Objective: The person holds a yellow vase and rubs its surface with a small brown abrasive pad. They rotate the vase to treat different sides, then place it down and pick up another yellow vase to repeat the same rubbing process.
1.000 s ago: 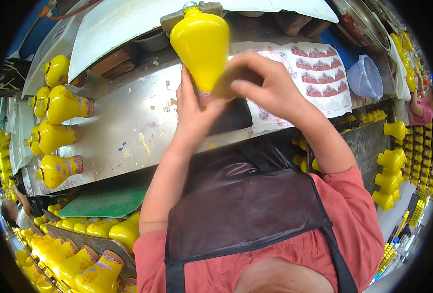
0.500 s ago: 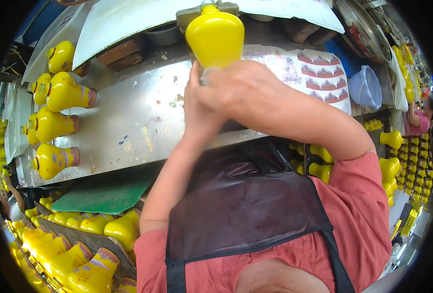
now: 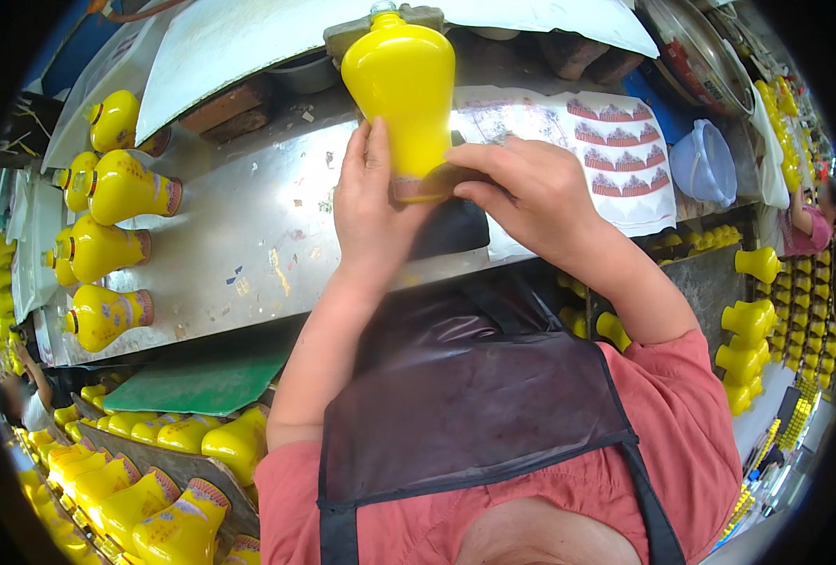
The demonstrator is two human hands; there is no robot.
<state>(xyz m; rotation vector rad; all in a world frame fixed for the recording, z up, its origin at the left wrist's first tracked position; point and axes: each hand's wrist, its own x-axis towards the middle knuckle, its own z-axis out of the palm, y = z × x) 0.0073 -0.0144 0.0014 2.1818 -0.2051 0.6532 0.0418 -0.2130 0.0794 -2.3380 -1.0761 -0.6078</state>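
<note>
A glossy yellow bottle point(image 3: 402, 80) lies with its neck away from me against a block-like rest point(image 3: 342, 36) on the bench. Its foot points toward me and carries a reddish patterned band point(image 3: 416, 189). My left hand point(image 3: 373, 193) grips the lower left side of the bottle, thumb and fingers along it. Between thumb and fingers of my right hand point(image 3: 535, 184) is a dark thin flat piece point(image 3: 454, 177), held against the band at the foot. Below the foot a black pad point(image 3: 460, 231) is partly covered by my hands.
Decorated yellow bottles point(image 3: 121, 188) lie at the bench's left end. A decal sheet point(image 3: 620, 155) with reddish bands is right of my hands, then a pale blue bucket point(image 3: 703, 165). Below left are a green board point(image 3: 192, 377) and crowded bottles point(image 3: 178, 523). A person point(image 3: 813, 221) stands far right.
My right hand has moved right and down, off my left hand, to the bottle's foot. The band there and the dark flat piece now show. The bottle has shifted slightly left in view.
</note>
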